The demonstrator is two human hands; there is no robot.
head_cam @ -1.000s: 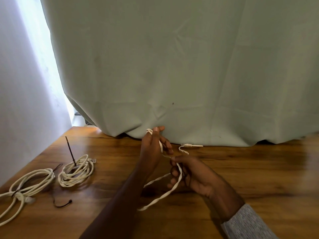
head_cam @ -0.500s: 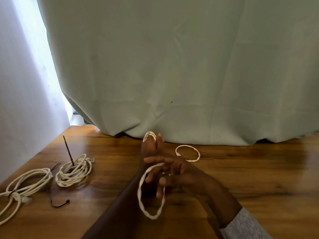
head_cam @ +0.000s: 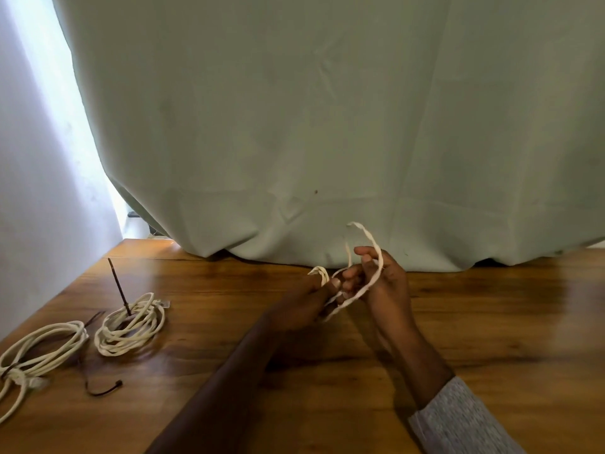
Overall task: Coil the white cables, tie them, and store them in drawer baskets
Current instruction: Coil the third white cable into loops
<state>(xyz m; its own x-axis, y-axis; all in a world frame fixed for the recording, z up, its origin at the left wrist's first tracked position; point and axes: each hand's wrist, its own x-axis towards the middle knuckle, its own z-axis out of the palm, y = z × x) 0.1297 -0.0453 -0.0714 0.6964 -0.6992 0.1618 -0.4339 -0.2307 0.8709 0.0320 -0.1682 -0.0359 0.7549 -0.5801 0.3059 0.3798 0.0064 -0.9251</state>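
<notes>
Both hands, left (head_cam: 306, 298) and right (head_cam: 381, 280), grip one unmarked white cable (head_cam: 366, 257) above the table (head_cam: 491, 322).

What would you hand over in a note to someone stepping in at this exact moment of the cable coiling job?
Left hand: grips the small coiled turns of a thin white cable.
Right hand: fingers curled round a loose loop of the same cable, raised above the wooden table.
Done: one coiled white cable bundle lies at the table's left with a dark cable tie standing up from it; a second white cable bundle lies at the far left edge. A loose dark cable tie lies in front of them.
Left: finish winding this cable, tie it, store all bundles. No drawer baskets are in view.
</notes>
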